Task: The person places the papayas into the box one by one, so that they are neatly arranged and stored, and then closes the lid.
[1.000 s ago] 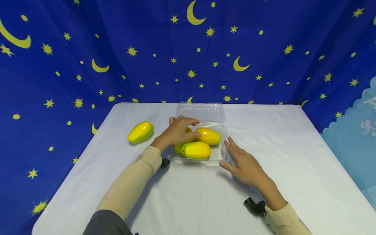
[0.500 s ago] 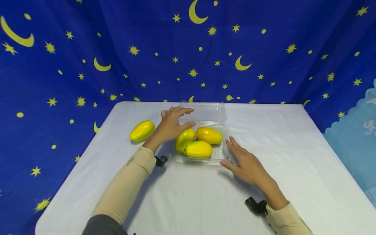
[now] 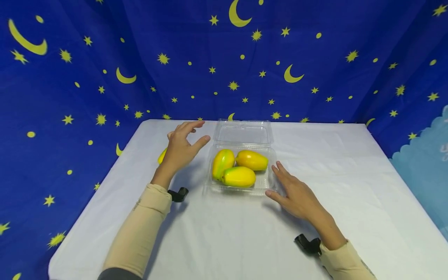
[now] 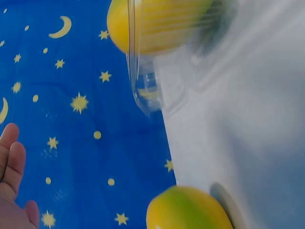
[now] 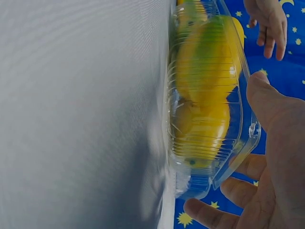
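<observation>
A clear plastic clamshell box [image 3: 263, 181] lies with its lid [image 3: 243, 133] folded back. Inside are three yellow-green papayas: one upright along the left side [image 3: 223, 162], one at the back right [image 3: 252, 160] and one in front [image 3: 239, 177]. My left hand [image 3: 179, 152] hovers left of the box, fingers spread, holding nothing. It mostly covers a loose papaya [image 3: 161, 156], which shows better in the left wrist view as the lower papaya [image 4: 187, 210]. My right hand [image 3: 298, 198] is at the box's front right corner, thumb and fingers extended around it, fingertips close to the wall.
A white cloth [image 3: 224, 237] covers the table. Behind it and at the left hangs a blue curtain [image 3: 196, 42] with yellow moons and stars; a light blue patch [image 3: 423, 159] shows at the right. Each wrist carries a black camera mount, such as the right mount [image 3: 308, 245].
My left hand has drawn back from over the box toward the left, uncovering the papayas in it and now covering most of the loose one. The right hand has stayed by the corner.
</observation>
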### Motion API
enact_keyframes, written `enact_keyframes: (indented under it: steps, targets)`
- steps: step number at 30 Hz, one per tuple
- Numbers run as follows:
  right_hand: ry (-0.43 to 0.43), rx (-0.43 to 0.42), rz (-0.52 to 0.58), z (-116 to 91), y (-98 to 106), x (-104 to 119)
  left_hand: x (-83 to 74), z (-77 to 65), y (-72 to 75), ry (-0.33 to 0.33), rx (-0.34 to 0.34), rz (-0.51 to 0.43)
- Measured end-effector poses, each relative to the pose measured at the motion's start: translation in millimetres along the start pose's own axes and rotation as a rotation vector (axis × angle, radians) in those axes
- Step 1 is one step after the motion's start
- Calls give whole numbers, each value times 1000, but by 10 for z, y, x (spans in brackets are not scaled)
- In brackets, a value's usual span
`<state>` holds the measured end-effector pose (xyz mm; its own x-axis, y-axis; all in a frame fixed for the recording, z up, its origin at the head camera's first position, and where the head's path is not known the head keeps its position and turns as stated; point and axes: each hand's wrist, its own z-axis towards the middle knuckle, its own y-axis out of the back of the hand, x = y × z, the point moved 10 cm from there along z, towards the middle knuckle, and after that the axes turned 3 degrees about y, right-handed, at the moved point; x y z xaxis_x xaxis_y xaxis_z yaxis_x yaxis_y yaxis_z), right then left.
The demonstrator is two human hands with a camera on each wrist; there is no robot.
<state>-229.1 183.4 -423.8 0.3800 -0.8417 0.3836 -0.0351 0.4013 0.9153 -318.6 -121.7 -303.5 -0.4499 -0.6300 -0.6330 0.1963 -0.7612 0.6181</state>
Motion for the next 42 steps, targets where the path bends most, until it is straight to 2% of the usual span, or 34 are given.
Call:
enact_keyframes:
  steps: [5, 10, 16, 21, 27, 35, 42]
  targets:
    - [1, -2, 7, 1, 4, -4, 101, -62, 198, 23, -72, -13]
    - [6, -6, 9, 3, 9, 10, 228, -158, 400, 52, -142, 14]
    - [5, -10, 7, 1, 10, 15, 534, -299, 561, 145, -168, 26]
    - [0, -12, 10, 2, 9, 18, 720, -364, 623, 185, -186, 37]
    - [0, -14, 16, 0, 6, 15, 922, -440, 596, 233, -166, 43]
    - [3, -9, 11, 8, 4, 22, 1267, -615, 585, 332, -92, 44]
    - [-2, -1, 12, 13, 1, 21, 1470, -693, 554, 402, -39, 35]
